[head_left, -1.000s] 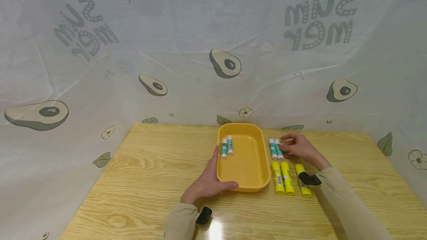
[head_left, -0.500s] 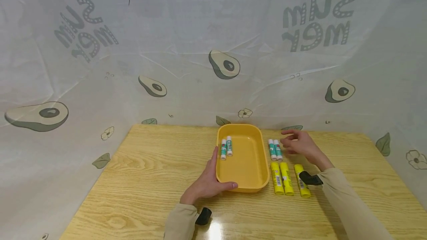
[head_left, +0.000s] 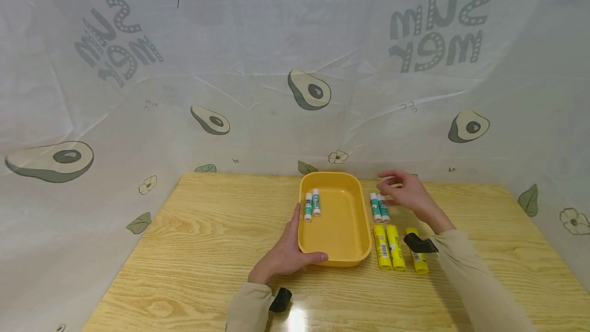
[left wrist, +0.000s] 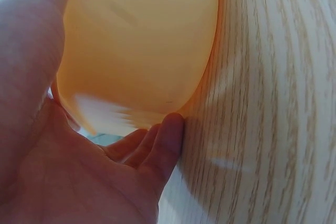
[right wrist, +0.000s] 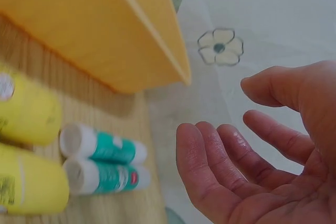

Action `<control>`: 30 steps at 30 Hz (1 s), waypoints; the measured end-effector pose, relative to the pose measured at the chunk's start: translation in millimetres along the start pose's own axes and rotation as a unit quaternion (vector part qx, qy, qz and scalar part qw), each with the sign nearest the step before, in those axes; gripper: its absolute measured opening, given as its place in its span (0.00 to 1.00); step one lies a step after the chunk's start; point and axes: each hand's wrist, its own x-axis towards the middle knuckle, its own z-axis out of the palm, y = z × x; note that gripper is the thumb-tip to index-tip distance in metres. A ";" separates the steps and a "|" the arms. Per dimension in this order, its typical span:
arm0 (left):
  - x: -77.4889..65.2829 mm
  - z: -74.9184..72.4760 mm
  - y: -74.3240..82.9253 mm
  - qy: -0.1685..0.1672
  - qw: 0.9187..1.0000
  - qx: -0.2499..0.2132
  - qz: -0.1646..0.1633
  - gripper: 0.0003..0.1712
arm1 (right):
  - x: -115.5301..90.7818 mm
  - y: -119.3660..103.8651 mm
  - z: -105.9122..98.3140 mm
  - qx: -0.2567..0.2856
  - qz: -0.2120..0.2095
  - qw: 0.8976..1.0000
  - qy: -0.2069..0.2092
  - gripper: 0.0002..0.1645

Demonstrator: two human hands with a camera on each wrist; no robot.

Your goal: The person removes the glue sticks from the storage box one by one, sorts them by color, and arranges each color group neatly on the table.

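We found the tray (head_left: 341,229) flat on the bench (head_left: 221,229), the left hand (head_left: 286,254) clamped round its near left corner, fingers along the left wall and thumb along the near one. We read that hold as a brace: a light tray on smooth wood would probably slide if knocked.

The right hand (head_left: 407,192) hung over the far end of the outer tube pair (head_left: 375,208), thumb and bent fingers apart with nothing between them; its wrist view showed it clear of both tubes. Those two green-and-white tubes lay side by side just right of the tray, within easy reach of that hand, we judged.

The inner tube pair (head_left: 308,207), of the same colours, lay inside by the far part of the left wall, nearly parallel, which seemed to us a way of saving room. On the near side of the outer pair were the yellow tubes (head_left: 395,248), two close together and a third to the right, partly hidden by a black wrist strap (head_left: 419,244).
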 end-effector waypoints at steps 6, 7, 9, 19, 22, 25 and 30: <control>-0.1 -0.2 0.0 -0.001 1.000 -0.009 0.010 0.78 | 2.6 -13.7 7.3 0.004 -0.012 1.000 0.000 0.29; -0.2 -0.2 0.1 -0.001 1.000 -0.010 0.011 0.77 | 3.4 -15.2 8.6 0.005 -0.013 1.000 0.000 0.29; -0.2 -0.1 -0.3 -0.001 1.000 -0.011 0.012 0.77 | 5.2 -17.6 11.6 0.008 -0.015 1.000 0.000 0.29; 0.1 0.0 -0.6 -0.001 1.000 -0.017 0.011 0.77 | 17.2 -29.4 29.5 0.040 -0.013 0.999 -0.015 0.29; -0.1 0.2 -0.3 -0.001 1.000 -0.015 0.011 0.77 | 19.7 -33.1 34.6 0.039 -0.010 0.999 -0.016 0.30; -0.2 0.4 -0.6 -0.001 1.000 -0.013 0.010 0.78 | 22.4 -35.4 39.2 0.042 -0.009 0.999 -0.020 0.29; 0.0 -0.5 -0.2 -0.003 1.000 -0.013 0.010 0.78 | 29.2 -39.1 50.3 0.050 -0.018 0.998 -0.027 0.28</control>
